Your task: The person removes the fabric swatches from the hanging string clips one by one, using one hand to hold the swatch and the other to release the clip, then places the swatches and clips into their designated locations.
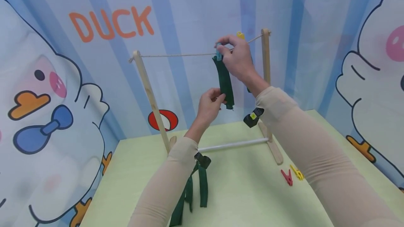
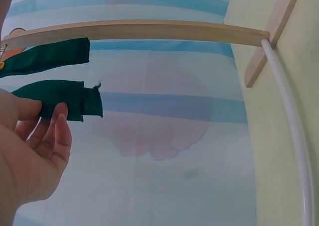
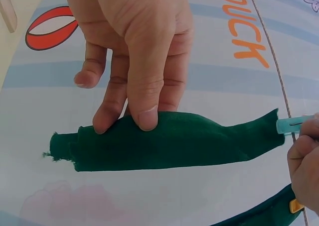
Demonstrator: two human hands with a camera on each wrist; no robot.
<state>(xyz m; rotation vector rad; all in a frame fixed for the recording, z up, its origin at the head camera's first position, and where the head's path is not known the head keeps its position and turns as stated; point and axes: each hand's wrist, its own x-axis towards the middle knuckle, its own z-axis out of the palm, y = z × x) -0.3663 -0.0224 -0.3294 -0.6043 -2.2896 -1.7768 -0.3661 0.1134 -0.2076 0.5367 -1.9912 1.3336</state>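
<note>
A dark green cloth strip [image 1: 225, 81] hangs at a thin rope [image 1: 176, 55], folded over, with a frayed lower end. At its top my right hand [image 1: 238, 58] pinches a light blue clothespin [image 3: 293, 125], which grips the cloth at the rope. Lower down, my left hand [image 1: 208, 106] holds the strip's edge between thumb and fingers, seen closely in the right wrist view. Beside it hangs a second green strip [image 2: 50, 57], held on the rope by a yellow clothespin [image 3: 296, 205]; in the head view my right hand mostly hides that strip.
Wooden posts [image 1: 151, 101] at left and right [image 1: 266, 62] carry the rope, joined low down by a white bar [image 1: 235, 145]. More green strips [image 1: 203, 188] lie on the table [image 1: 246, 185] under my left forearm. A red clothespin [image 1: 287, 178] and yellow clothespins [image 1: 297, 173] lie right.
</note>
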